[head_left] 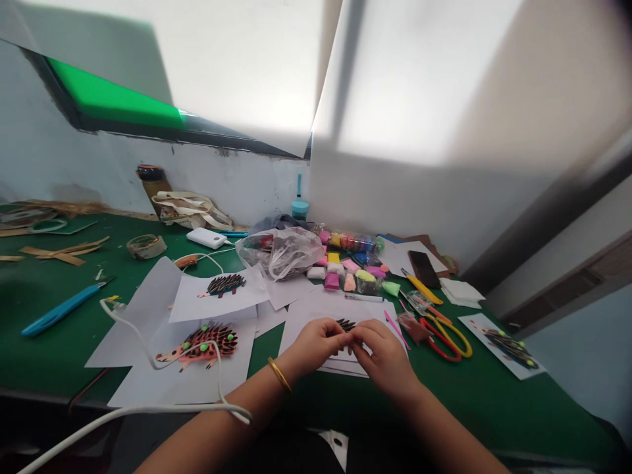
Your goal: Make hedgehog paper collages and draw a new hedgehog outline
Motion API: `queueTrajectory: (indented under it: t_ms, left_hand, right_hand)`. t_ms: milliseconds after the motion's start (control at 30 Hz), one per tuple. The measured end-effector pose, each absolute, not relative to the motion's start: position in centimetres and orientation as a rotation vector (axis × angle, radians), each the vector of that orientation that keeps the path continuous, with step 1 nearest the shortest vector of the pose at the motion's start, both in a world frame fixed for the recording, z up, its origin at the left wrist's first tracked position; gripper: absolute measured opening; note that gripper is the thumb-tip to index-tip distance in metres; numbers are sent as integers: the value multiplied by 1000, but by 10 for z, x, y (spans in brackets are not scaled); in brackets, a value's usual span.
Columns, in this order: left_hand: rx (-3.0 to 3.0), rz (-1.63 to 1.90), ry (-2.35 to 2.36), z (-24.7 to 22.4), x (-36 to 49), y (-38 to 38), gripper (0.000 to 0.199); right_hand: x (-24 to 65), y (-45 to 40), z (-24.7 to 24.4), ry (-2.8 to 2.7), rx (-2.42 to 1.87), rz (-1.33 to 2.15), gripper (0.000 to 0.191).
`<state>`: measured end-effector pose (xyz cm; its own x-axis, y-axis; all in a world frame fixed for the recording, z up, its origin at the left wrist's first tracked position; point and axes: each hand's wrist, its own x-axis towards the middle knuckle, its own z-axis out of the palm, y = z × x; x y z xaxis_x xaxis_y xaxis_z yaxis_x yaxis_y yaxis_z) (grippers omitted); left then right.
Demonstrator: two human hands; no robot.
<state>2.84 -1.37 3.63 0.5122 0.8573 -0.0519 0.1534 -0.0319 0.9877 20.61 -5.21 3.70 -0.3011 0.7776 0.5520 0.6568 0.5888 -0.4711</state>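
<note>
My left hand (318, 345) and my right hand (382, 359) meet fingertip to fingertip over a stack of white paper (309, 313). Both are closed in a pinch; whatever sits between the fingertips is hidden or too small to name. Partly covered by my fingers, a dark spiky hedgehog picture (346, 324) shows on the top sheet. A white pen (364, 297) lies across the sheet's far side. Beside my right hand is a pink stick-like tool (396, 329). A yellow bangle (279, 375) circles my left wrist.
Packets of coloured clay (332, 281) lie behind the paper, near a clear plastic bag (281, 253). Scissors (447, 339), a yellow cutter (422, 287) and a phone (423, 268) are at right. Left are hedgehog pictures (212, 345), a blue craft knife (62, 309) and a white cable (133, 411).
</note>
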Motion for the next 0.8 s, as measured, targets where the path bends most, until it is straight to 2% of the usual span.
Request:
queueTrajectory:
  t_ms: [267,533,800]
  left_hand:
    - [1494,668,876,41,25,-12,41]
    - [2087,736,1078,47,28,-27,33]
    - [2095,696,1079,40,29,-24,29]
  right_hand:
    - [207,-55,41,-2052,-1103,191,11]
    - [206,-56,35,-2003,-1147,173,11]
    - [205,-60,30,-1974,-1181,219,10]
